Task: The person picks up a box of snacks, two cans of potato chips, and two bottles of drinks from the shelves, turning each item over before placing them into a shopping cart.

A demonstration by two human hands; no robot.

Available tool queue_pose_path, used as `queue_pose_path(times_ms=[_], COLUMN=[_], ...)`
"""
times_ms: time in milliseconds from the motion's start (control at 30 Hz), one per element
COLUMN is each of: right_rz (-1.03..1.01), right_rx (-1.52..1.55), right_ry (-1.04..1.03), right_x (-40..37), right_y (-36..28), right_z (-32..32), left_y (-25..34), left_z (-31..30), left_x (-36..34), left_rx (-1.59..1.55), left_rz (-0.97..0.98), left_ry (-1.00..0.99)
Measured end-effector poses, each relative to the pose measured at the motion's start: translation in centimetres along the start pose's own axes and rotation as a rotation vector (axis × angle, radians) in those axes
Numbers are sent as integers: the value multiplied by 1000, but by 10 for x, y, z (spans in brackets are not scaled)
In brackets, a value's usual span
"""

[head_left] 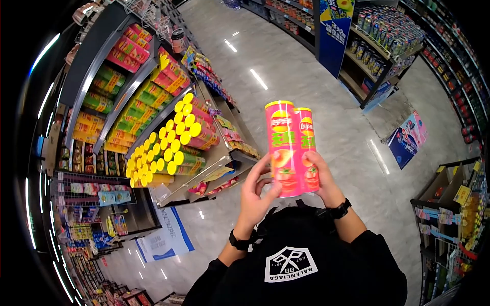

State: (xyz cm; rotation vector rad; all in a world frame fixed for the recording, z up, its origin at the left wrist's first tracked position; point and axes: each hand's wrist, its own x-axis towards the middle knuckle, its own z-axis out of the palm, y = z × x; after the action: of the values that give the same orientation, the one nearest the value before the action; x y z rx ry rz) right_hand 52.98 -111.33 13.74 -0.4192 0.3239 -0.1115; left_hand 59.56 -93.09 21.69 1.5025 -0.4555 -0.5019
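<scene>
Two pink Lay's chip cans stand upright side by side in front of my chest. The nearer, larger-looking can (pixel 283 122) is at the left, and the other can (pixel 308 131) is pressed against its right side. My left hand (pixel 258 188) wraps round the left can near its lower half. My right hand (pixel 325 178) grips the right can from the outer side, its fingers partly hidden behind. Both cans have yellow lids and a picture of tomatoes low on the front.
To the left, a shelf display holds rows of chip cans with yellow lids (pixel 173 146) and stacked chip boxes (pixel 145 102). A shelf of drink cans (pixel 390 30) is at the upper right. Another rack (pixel 449 204) stands at the right. Grey floor (pixel 229 66) runs between.
</scene>
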Motion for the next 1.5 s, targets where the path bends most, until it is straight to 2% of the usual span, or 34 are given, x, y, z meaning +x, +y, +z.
queue_pose_path(times_ms=[67, 133, 167, 267, 300, 333, 400, 433, 533, 567, 633, 667, 700, 733, 767, 833, 867, 933, 1167, 1267, 1333, 1400, 1467, 1500], right_rz=[56, -16, 110, 156, 149, 147, 279, 273, 230, 258, 263, 272, 182, 186, 142, 5, 13, 13, -60, -115, -128, -229, -227, -300], right_rx=[39, -69, 341, 420, 291, 285, 193, 157, 75, 170, 281, 396, 404, 400, 328, 159, 154, 27, -112, -236, -284, -454, -482, -620], right_ry=[32, -185, -383, -293, -255, -255, -392, -242, -188, -329, -393, -458, -519, -517, -478, -362, -363, -205, -83, -99, -120, -71, -79, -106], right_x=[3, 8, 14, 11, 12, 12, 11, 2, -7, 1, 0, 0, 7, 9, 12, 24, 27, 31, 45, 65, 66, 58, 65, 65], right_y=[5, 6, 14, 17, 30, 33, 32, 28, 16, 18, 5, 3, 11, 13, 11, 12, 12, 8, 7, 13, 11, 7, 13, 16], right_z=[-10, -9, -13, -5, -22, -31, -41, -23, -3, -14, 6, 14, 10, 5, 2, -3, -4, -4, 19, -6, 35, 84, 95, 111], left_y=[10, 16, 18, 17, 16, 16, 17, 18, 23, 25, 26, 26, 24, 23, 23, 21, 22, 22, 10, 3, -3, -6, -12, -17], left_z=[3, 11, 15, 23, 24, 24, 26, 26, 25, 24, 23, 21, 19, 16, 12, 6, 2, -4, -37, -59, -74, -88, -103, -111], left_x=[-7, -10, -12, -12, -12, -11, -10, -9, -7, -6, -5, -4, -1, 1, 2, 4, 6, 9, 15, 17, 17, 19, 22, 25], left_rx=[8, 25, 74, 140, 168, 196, 219, 246, 334, 329, 475, 470, 452, 434, 431, 331, 328, 246, 170, 61, 24, 2, 19, 13], left_rz=[152, 181, 208, 260, 283, 307, 309, 307, 368, 373, 481, 480, 490, 500, 500, 363, 362, 280, 155, 135, 166, 172, 193, 195], left_ry=[-197, -217, -254, -274, -261, -247, -224, -202, -199, -200, -207, -206, -192, -177, -170, -105, -97, -69, -18, -23, -28, -21, 3, 55])
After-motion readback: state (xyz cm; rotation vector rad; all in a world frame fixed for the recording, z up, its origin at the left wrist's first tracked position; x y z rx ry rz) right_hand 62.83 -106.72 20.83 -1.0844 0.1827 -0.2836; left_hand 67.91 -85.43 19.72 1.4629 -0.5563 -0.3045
